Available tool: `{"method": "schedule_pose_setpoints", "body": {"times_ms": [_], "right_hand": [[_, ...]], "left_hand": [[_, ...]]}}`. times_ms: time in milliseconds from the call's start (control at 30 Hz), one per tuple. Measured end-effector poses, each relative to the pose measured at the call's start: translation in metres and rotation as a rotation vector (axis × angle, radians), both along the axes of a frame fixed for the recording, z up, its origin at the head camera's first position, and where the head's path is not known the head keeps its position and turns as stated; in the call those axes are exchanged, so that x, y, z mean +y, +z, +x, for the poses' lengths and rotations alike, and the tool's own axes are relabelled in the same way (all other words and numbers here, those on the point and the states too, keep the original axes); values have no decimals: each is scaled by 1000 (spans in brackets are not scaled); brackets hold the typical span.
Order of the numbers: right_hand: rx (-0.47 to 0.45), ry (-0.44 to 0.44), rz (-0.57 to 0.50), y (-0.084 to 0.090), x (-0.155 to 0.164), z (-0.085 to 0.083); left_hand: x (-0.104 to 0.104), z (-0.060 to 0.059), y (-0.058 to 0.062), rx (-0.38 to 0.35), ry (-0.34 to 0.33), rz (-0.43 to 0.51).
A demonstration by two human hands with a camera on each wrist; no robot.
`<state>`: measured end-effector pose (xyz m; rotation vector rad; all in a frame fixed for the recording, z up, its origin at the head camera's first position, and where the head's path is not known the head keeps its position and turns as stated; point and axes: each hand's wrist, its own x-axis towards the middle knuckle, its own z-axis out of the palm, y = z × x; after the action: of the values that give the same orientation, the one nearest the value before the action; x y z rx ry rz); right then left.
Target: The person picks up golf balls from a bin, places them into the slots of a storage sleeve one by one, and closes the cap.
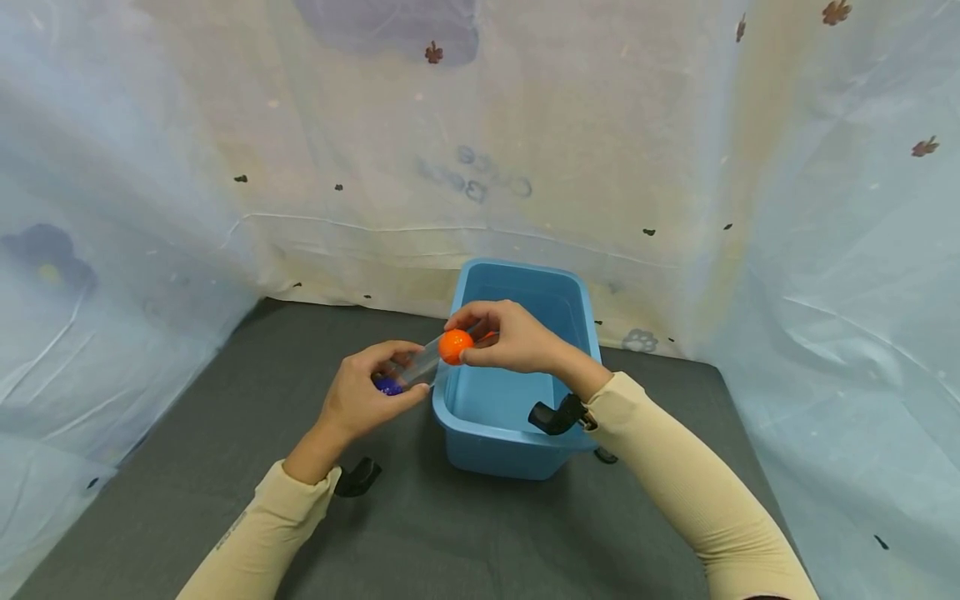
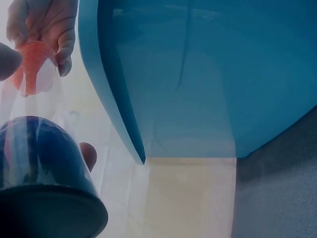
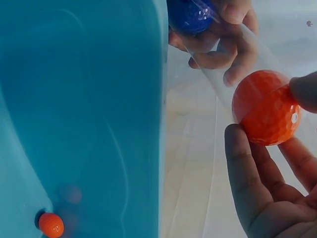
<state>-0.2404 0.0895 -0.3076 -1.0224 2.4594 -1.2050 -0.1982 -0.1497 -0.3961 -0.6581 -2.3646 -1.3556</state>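
My left hand (image 1: 360, 396) grips a clear plastic tube (image 1: 422, 363), tilted with its mouth toward the right hand. Inside its lower end lies a blue golf ball (image 1: 388, 386), partly covered by the fingers. My right hand (image 1: 521, 340) pinches an orange golf ball (image 1: 455, 347) at the tube's mouth. In the right wrist view, the tube's rim crosses this orange golf ball (image 3: 267, 109), so part of it sits within the opening. Both hands are above the near left rim of a blue plastic bin (image 1: 442, 408).
Another orange golf ball (image 3: 51, 224) lies in a corner of the bin, seen in the right wrist view. The bin stands on a dark grey tabletop (image 1: 480, 533). Pale printed sheeting (image 1: 360, 125) hangs behind and along both sides.
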Motion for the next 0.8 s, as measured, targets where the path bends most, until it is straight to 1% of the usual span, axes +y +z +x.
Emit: {"method": "schedule_pose_setpoints", "body": {"times_ms": [267,667,800], "right_hand": [[1,4,-8,-3,2,0],[5,9,-22,-5,6,-1],[4,12,-11,-5,7,-1]], "left_hand": [[2,1,0,-35,-5,1],[6,3,3,-17,2,-11],[7,4,2,-28,18,-22]]}}
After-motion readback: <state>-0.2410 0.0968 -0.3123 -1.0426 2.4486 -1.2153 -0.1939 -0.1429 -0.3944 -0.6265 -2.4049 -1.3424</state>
